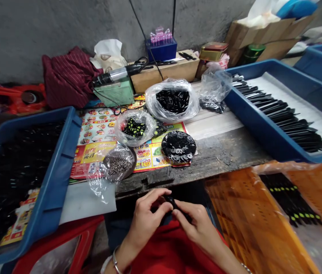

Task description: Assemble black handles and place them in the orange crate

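Note:
Both hands meet low in the middle of the view, in front of the bench edge. My left hand [151,213] pinches a small black part [170,198] between thumb and fingers. My right hand [192,219] closes on the same black part from the right. Its shape is mostly hidden by the fingers. Beyond them on the bench lie a dish of small metal screws [120,164], a round pile of flat black pieces [178,147], a bag of black and green parts [134,127] and a larger bag of black parts [173,99].
A blue bin of black parts [71,125] stands at the left. At the right, a blue tray [266,140] holds rows of long black pieces, above an orange crate [235,213]. An electric screwdriver [115,75] rests on a green box [116,93]. Below left is a red stool [85,236].

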{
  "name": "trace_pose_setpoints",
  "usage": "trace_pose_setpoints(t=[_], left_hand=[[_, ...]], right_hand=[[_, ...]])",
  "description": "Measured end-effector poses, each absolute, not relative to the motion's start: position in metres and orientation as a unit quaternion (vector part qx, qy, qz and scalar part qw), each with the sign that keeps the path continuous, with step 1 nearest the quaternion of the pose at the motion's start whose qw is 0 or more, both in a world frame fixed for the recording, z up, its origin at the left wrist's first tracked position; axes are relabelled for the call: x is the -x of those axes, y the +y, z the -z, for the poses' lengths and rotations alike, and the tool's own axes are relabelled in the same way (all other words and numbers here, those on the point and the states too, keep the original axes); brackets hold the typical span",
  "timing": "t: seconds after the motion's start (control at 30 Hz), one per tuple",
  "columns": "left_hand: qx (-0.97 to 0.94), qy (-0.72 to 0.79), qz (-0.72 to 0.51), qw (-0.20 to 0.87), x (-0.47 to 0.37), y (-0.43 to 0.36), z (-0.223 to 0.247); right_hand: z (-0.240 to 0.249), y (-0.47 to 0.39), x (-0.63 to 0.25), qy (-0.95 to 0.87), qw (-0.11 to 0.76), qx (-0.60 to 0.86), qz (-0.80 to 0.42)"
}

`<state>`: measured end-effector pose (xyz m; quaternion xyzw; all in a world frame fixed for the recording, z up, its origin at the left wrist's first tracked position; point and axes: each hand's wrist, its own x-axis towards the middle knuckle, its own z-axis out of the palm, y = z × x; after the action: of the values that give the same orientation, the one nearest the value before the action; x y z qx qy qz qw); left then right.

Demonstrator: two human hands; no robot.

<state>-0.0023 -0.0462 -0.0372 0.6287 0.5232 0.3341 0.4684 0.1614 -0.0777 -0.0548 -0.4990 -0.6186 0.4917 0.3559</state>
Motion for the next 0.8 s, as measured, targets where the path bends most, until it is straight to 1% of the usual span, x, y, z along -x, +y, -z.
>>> trace_pose_setpoints(t=[0.1, 0.23, 0.37, 0.5, 0.6, 0.7, 0.8], left_hand=[[-0.607, 0.516, -0.318, 0.515, 0.002, -0.047, 0.038], [-0.574, 0.524, -0.328, 0.537, 0.002, -0.047, 0.037], [-0.544, 0.536, -0.328, 0.556, 0.001, -0.048, 0.038], [-0.536, 0.552, -0.323, 0.552, -0.001, -0.049, 0.039], [-0.524, 0.54, -0.308, 0.583, 0.0, -0.044, 0.036], [-0.57, 0.514, -0.247, 0.591, 0.008, -0.035, 0.027], [-0.689, 0.441, -0.144, 0.556, 0.016, -0.028, 0.02]], right_hand=[[0.054, -0.078, -0.16, -0.613, 0.35, 0.497, -0.504], [0.051, -0.079, -0.16, -0.608, 0.339, 0.5, -0.516], [0.047, -0.076, -0.161, -0.594, 0.327, 0.484, -0.553], [0.051, -0.075, -0.161, -0.529, 0.322, 0.466, -0.632], [0.059, -0.076, -0.163, -0.449, 0.313, 0.44, -0.712], [0.065, -0.074, -0.17, -0.396, 0.307, 0.416, -0.759], [0.066, -0.072, -0.18, -0.389, 0.25, 0.38, -0.801]])
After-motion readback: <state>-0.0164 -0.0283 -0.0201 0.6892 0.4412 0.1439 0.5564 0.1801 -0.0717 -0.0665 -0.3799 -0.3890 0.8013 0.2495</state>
